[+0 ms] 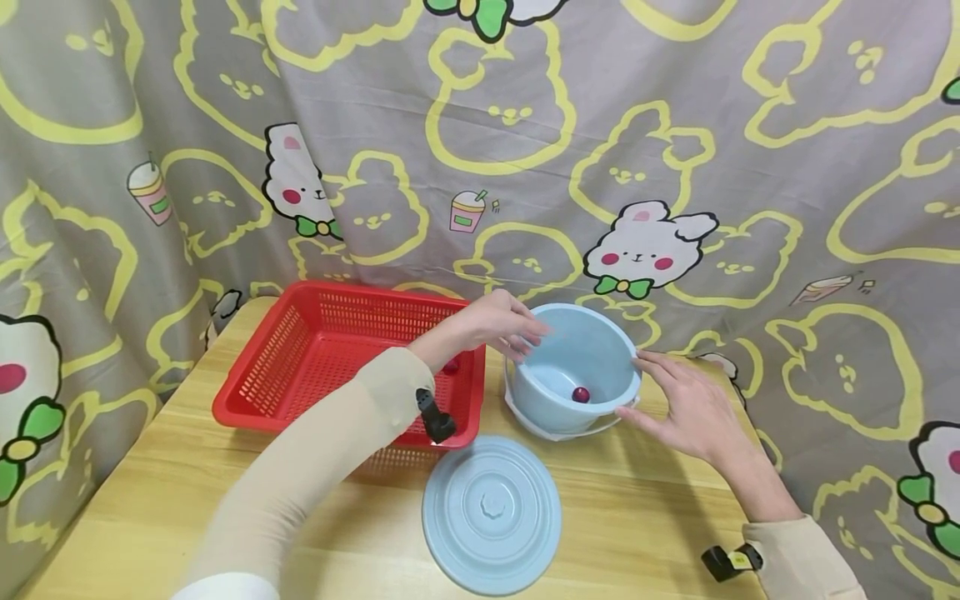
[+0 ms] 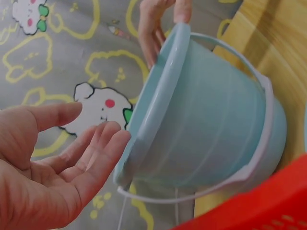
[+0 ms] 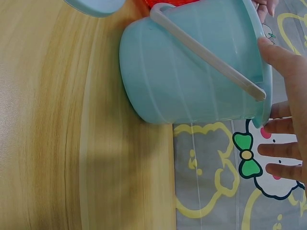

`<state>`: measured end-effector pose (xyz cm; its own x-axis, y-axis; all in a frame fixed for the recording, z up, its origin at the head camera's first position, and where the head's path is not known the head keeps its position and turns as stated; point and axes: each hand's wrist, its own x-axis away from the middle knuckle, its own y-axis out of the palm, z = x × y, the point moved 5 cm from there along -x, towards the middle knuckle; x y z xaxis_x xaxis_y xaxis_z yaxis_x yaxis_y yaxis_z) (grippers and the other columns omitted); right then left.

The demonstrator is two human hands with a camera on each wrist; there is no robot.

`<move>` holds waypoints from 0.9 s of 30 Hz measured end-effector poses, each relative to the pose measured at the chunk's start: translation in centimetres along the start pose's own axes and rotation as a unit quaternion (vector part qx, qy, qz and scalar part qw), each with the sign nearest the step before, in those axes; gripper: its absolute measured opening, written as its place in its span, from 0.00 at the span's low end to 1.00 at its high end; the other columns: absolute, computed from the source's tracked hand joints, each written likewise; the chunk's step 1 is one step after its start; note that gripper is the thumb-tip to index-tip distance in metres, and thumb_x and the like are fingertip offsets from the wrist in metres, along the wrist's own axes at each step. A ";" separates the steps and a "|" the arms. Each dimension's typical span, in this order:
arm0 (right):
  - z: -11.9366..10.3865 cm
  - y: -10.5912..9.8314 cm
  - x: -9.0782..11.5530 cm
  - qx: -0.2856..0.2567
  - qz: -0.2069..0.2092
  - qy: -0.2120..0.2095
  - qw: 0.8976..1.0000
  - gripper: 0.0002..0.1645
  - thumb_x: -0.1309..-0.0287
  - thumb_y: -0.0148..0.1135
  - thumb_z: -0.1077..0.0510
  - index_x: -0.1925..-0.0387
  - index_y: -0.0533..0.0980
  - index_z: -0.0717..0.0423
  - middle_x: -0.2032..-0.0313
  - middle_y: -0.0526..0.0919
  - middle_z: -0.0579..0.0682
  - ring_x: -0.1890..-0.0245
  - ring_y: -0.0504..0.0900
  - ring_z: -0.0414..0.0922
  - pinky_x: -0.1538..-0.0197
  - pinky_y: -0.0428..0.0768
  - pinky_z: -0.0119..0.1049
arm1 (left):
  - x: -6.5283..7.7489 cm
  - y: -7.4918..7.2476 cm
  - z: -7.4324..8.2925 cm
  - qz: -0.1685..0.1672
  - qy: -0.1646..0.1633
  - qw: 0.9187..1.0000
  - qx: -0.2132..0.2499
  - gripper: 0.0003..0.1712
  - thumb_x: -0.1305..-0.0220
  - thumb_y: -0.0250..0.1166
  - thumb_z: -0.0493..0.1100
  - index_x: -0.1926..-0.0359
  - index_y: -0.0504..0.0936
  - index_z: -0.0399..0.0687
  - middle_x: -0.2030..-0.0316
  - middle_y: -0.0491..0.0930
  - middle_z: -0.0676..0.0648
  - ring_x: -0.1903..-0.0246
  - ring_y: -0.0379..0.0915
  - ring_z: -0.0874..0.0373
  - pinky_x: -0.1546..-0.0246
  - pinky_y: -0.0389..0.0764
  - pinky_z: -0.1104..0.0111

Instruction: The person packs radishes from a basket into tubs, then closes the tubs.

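Observation:
A light blue bucket (image 1: 536,408) stands upright with its mouth uncovered and a small dark red ball (image 1: 581,394) on its floor. My left hand (image 1: 504,323) is over the bucket's left rim, fingers loosely extended and nothing in them. The left wrist view shows its palm empty beside the rim. My right hand (image 1: 686,408) rests at the right rim, thumb and fairly straight fingers touching it, as the right wrist view shows. Left of the bucket is a red perforated basket (image 1: 480,400); another dark red ball (image 1: 451,366) inside is partly hidden by my left wrist.
A round light blue lid (image 1: 491,517) lies flat on the wooden table (image 1: 637,533), in front of the bucket and basket. The bucket's pale handle (image 3: 206,55) hangs down its front side. A patterned grey curtain (image 1: 517,225) rises right behind the table.

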<state>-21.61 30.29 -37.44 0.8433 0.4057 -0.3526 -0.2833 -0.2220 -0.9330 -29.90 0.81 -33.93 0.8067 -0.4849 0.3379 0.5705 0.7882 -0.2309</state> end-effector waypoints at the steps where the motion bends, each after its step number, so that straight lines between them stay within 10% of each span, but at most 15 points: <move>1: 0.0 0.0 0.0 0.000 0.000 0.001 1.000 0.48 0.50 0.78 0.32 0.34 0.78 0.54 0.33 0.81 0.56 0.37 0.82 0.62 0.47 0.84 0.65 | 0.1 -0.3 -0.2 0.002 0.000 1.000 0.001 0.21 0.30 0.72 0.46 0.43 0.87 0.38 0.46 0.89 0.37 0.51 0.91 0.47 0.55 0.93 0.63; 27: 0.1 0.1 0.0 0.003 -0.003 0.000 1.000 0.48 0.49 0.77 0.30 0.34 0.78 0.53 0.33 0.81 0.56 0.36 0.81 0.63 0.46 0.83 0.66 | 2.3 -8.6 -4.3 0.089 -0.004 0.994 0.055 0.25 0.26 0.67 0.45 0.35 0.81 0.36 0.38 0.83 0.33 0.52 0.88 0.46 0.44 0.90 0.55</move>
<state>-21.65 30.37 -37.53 0.8452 0.4063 -0.3473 -0.2809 -0.2151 -0.9353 -32.28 -8.72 -35.13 0.8922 -0.3312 0.3070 0.3976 0.8985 -0.1862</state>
